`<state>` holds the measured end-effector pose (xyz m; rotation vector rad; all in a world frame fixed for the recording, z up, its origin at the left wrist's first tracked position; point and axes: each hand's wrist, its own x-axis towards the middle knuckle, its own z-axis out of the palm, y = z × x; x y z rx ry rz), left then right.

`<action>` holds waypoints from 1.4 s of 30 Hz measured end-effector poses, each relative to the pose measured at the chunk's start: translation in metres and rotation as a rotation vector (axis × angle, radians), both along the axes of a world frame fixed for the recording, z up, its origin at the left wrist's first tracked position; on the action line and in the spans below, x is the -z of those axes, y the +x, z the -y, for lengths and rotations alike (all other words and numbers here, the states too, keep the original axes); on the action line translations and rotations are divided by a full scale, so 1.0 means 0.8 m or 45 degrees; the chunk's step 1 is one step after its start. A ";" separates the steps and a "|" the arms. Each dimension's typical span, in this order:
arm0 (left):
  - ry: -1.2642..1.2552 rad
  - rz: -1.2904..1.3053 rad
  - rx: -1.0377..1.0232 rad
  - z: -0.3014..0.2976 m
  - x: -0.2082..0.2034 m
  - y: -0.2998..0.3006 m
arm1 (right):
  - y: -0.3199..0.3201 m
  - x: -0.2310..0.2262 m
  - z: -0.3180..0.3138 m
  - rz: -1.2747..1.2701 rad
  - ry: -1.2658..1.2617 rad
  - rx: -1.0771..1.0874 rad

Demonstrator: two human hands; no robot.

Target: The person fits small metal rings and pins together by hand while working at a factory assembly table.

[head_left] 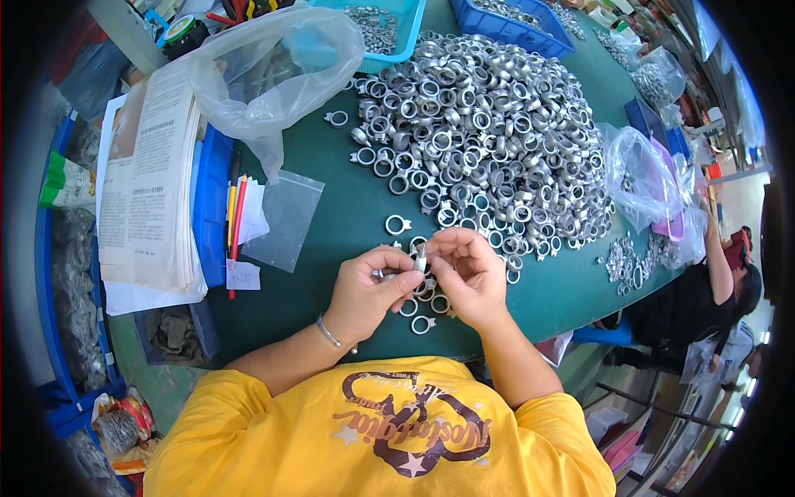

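Note:
My left hand (364, 290) and my right hand (476, 277) meet in front of my chest, just above the green table. Between their fingertips is a small silver metal ring (421, 260), seen nearly edge-on. Thumb and forefinger of the left hand pinch it, while the right fingertips close on its other side. Several loose metal rings (422, 325), each with a small lug, lie under and around my hands. Beyond them rises a big heap of the same silver rings (489, 141).
Left of the hands lie newspapers (153, 190), a blue tray (214, 186), a red pencil (238, 215) and a clear bag (290, 219). A large plastic bag (273, 74) and a turquoise basket (406, 37) stand farther back. At right, another person (696, 298) reaches toward the table.

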<state>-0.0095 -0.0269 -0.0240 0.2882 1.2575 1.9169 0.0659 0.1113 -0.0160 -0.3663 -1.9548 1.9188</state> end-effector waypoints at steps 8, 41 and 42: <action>0.092 0.298 0.064 0.000 -0.001 0.000 | 0.010 -0.002 -0.003 0.138 -0.198 -0.095; 0.013 -0.211 0.114 0.002 -0.001 0.002 | 0.005 -0.004 -0.008 -0.332 0.880 0.067; -0.035 -0.324 0.106 0.003 -0.002 0.002 | 0.007 -0.001 -0.008 -0.266 0.756 0.087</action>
